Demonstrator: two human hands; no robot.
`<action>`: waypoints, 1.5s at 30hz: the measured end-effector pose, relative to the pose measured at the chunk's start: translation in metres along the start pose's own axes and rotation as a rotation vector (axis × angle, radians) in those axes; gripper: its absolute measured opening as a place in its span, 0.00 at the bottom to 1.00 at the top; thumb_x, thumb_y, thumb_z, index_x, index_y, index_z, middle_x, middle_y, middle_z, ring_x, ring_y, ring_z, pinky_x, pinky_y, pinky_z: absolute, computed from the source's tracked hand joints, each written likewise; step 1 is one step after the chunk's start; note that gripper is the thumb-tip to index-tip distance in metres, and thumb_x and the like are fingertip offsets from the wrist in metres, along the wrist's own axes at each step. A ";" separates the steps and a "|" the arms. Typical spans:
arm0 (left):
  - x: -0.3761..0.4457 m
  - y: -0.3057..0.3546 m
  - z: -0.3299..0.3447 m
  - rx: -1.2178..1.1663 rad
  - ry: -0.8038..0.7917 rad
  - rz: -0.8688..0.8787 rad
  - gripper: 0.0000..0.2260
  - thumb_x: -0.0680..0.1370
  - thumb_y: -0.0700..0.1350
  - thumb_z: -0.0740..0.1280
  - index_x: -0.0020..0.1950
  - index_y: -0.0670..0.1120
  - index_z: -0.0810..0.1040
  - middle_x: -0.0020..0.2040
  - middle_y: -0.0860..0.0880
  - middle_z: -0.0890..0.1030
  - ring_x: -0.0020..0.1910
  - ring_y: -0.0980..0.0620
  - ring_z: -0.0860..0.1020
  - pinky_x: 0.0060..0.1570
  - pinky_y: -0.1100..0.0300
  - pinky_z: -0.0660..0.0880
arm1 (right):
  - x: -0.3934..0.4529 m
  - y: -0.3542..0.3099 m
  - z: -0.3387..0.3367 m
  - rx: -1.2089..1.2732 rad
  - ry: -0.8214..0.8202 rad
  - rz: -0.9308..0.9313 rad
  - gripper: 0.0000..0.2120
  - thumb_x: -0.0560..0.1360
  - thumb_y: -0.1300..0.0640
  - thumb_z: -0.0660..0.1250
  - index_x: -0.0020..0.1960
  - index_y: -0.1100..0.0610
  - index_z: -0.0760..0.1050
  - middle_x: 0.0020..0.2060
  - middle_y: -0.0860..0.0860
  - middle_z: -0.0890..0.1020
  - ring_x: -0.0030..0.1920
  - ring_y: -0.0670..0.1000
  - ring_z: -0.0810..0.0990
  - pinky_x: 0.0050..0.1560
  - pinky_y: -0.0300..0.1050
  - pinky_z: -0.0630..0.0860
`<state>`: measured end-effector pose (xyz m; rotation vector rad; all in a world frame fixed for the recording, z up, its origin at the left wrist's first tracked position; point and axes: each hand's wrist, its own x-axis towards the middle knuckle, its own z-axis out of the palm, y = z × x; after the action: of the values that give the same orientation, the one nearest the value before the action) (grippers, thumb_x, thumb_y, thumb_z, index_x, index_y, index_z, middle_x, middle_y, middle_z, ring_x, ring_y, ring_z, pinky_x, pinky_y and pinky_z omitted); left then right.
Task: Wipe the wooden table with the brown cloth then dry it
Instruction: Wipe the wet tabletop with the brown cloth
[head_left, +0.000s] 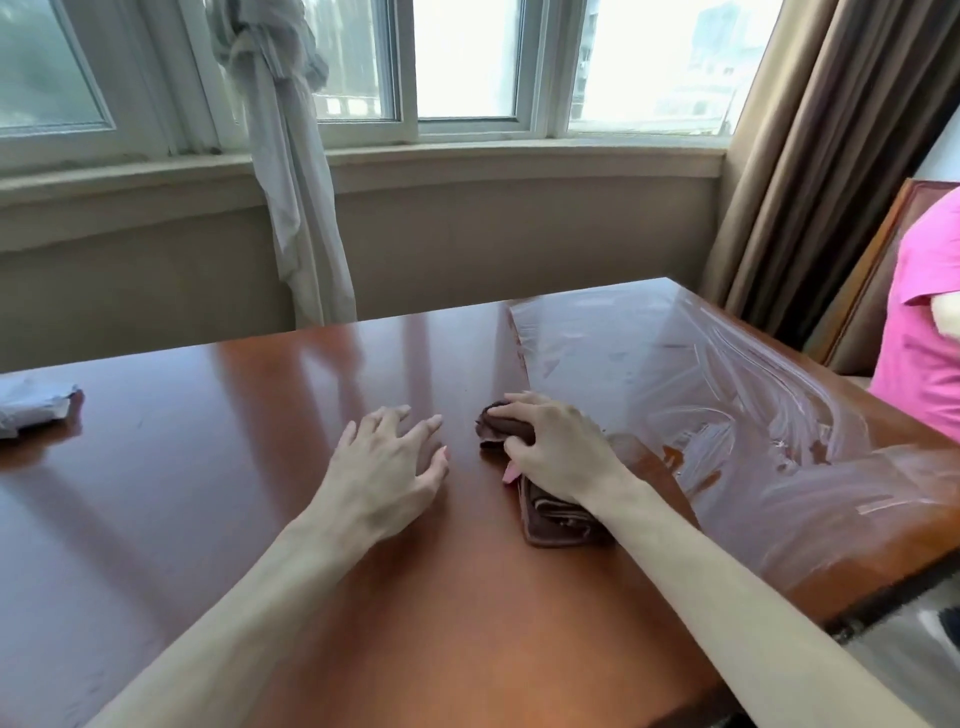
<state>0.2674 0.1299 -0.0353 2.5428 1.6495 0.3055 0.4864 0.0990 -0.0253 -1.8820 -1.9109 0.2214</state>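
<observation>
Here your right hand (558, 447) presses and grips the folded brown cloth (556, 519), its long axis toward you; the dry glossy wooden surface (208, 467) lies leftward, where your left hand (389, 467) rests spread.

One wooden table (218, 499), one brown cloth (550, 512), one grey cloth (31, 405), two hands: left hand (387, 467), right hand (556, 447), one pink-shirted person (924, 332)

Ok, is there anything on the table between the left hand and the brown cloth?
No. In the head view only bare, dry wooden table separates the left hand from the brown cloth under the right hand.
</observation>
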 end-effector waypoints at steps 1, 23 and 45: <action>0.013 -0.006 0.004 -0.009 0.009 -0.004 0.28 0.79 0.66 0.50 0.78 0.61 0.65 0.77 0.47 0.66 0.77 0.46 0.60 0.76 0.46 0.58 | 0.018 0.006 0.001 -0.001 0.024 0.012 0.20 0.75 0.53 0.65 0.65 0.42 0.80 0.69 0.39 0.76 0.69 0.48 0.74 0.67 0.47 0.70; 0.077 -0.036 0.036 -0.118 0.014 -0.072 0.30 0.75 0.68 0.48 0.77 0.65 0.63 0.81 0.51 0.59 0.80 0.49 0.52 0.79 0.50 0.47 | 0.200 0.047 0.039 0.010 0.192 0.196 0.17 0.71 0.53 0.63 0.55 0.43 0.84 0.53 0.51 0.86 0.54 0.61 0.81 0.54 0.52 0.79; 0.072 -0.039 0.033 -0.050 0.017 -0.027 0.32 0.75 0.68 0.45 0.78 0.64 0.61 0.81 0.46 0.60 0.80 0.44 0.55 0.78 0.46 0.51 | 0.069 -0.003 0.024 0.086 0.155 0.116 0.18 0.72 0.51 0.64 0.58 0.39 0.83 0.57 0.41 0.85 0.61 0.51 0.80 0.62 0.49 0.77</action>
<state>0.2678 0.2126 -0.0666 2.4871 1.6587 0.3625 0.4760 0.1711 -0.0313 -1.8964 -1.6671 0.1841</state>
